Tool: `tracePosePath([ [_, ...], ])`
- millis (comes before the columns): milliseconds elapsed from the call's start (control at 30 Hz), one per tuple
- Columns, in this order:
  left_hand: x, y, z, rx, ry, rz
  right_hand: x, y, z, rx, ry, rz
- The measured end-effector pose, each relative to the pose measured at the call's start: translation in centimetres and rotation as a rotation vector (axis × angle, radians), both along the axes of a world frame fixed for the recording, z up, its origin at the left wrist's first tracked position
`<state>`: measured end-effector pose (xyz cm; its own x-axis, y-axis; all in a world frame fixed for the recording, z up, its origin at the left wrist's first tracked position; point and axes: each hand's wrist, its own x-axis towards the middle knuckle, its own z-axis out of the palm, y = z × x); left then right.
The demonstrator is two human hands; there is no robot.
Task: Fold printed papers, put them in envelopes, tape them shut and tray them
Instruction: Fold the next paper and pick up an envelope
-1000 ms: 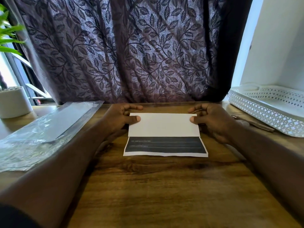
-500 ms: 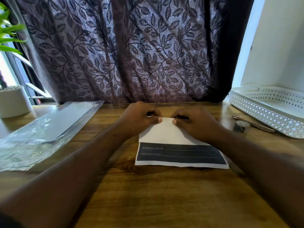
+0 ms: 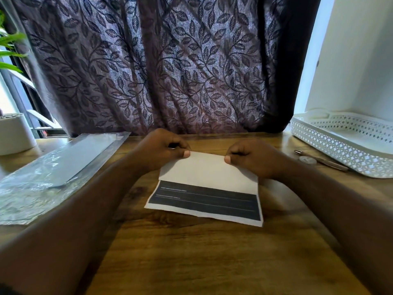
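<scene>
While a plastic sleeve (image 3: 61, 165) lies left and a white tray (image 3: 331, 145) and pen (image 3: 325, 162) lie right, fingers of the left hand (image 3: 161, 147) and right hand (image 3: 253, 159) clamp the far edge of the folded paper (image 3: 208, 173) on the desk (image 3: 191, 256), its dark printed band exposed.

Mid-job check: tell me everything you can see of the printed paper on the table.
The printed paper is a thin white sheet lying on the wooden table, slightly askew. Its far part is folded toward the person, blank side up, leaving a dark printed band with faint pale lines exposed along the near edge. The left hand and right hand pinch the far folded edge near its corners, thumbs on top. The print is too blurred to read.
</scene>
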<state>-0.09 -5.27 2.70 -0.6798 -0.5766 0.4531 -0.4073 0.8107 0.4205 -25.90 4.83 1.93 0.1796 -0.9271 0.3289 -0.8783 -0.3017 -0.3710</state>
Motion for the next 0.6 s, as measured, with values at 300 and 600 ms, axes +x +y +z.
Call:
tracePosePath([
  [300,1.5,-1.3,-0.9,0.016,0.045,0.034,-2.2,0.9,-0.7,0.179,-0.373,-0.043],
  [600,0.5,-0.2,-0.6,-0.069,-0.093,0.117,-0.3,1.1,-0.5,-0.016,-0.373,-0.125],
])
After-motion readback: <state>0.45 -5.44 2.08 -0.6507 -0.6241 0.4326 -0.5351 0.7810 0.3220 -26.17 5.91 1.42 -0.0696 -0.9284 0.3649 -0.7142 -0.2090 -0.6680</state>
